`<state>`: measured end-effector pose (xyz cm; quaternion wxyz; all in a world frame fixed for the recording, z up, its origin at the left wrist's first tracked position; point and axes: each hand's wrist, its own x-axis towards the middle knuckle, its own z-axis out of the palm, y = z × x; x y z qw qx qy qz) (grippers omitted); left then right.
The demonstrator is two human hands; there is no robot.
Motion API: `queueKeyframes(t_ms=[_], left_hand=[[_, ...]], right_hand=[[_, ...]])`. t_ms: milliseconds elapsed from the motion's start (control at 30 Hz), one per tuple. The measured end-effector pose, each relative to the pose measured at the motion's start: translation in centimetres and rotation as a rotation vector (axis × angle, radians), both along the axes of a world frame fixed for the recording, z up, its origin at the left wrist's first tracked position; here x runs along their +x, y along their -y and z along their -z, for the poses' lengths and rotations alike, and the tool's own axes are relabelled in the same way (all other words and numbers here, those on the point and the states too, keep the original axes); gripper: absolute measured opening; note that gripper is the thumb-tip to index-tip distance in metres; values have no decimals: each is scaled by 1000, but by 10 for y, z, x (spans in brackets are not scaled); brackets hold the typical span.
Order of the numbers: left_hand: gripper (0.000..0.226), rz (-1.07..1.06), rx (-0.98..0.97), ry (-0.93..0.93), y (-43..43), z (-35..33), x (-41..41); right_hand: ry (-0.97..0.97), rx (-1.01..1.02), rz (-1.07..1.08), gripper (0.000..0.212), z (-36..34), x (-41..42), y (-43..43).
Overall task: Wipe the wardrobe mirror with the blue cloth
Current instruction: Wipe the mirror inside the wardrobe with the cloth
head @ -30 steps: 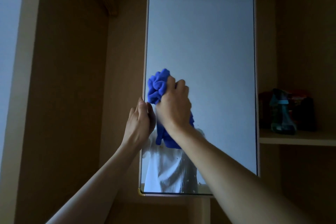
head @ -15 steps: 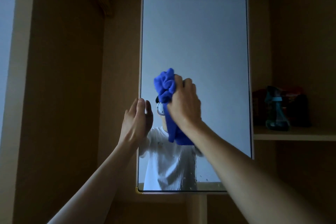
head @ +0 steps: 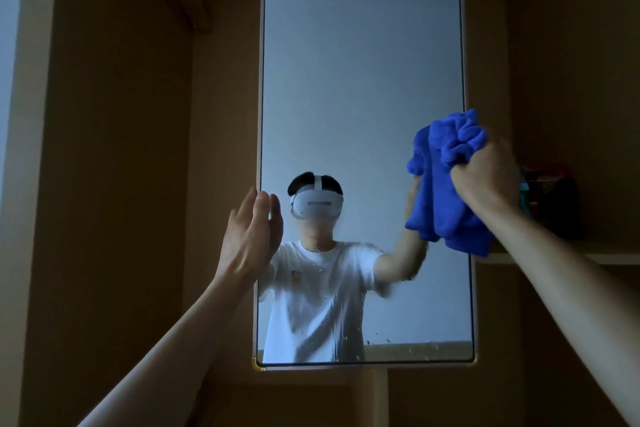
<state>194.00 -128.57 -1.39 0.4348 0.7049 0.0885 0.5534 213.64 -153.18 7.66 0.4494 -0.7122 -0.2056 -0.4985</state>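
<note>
Head view: the left hand (head: 251, 236) rests at the left edge of the wardrobe mirror (head: 363, 87), fingers straight and pressed together. Droplets (head: 346, 336) speckle the lower glass. At the mirror's right edge the right hand (head: 485, 177) grips the bunched blue cloth (head: 443, 191), fingers curled round it, with a dim shelf (head: 571, 257) just beyond.

Between the left hand (head: 249, 236) fingertips and the blue cloth (head: 446, 191) bunched in the right hand (head: 485, 177), the wardrobe mirror (head: 363, 87) glass lies unobstructed, as it does above both. Right of the right fingers, dark items (head: 557, 208) crowd a shelf (head: 588, 256). Left of the left fingers stands a wooden side panel (head: 121, 184).
</note>
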Motion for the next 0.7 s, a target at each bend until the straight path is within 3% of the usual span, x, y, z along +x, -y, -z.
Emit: queueKeyframes(t_ms=[33,133,400,567,633,700], left_hand=[[36,-18,1,-19,0,-1,-1],[37,-40,21,-53,0,-2,-5],[45,-21,54,-61,0,-3,-6],[61,40,2,2,-5,-2,-7],[76,96,3,-13,-4,-2,-10],[76,157,-16,-24,-7,-2,-10]], right_hand=[[0,-7,10,17,0,1,1],[23,8,29,14,1,2,0],[67,20,-32,34,5,-28,-32],[95,-104,-108,41,18,-79,-92],[142,-211,-147,39,24,-97,-115],[243,-374,-133,35,28,-109,-131]])
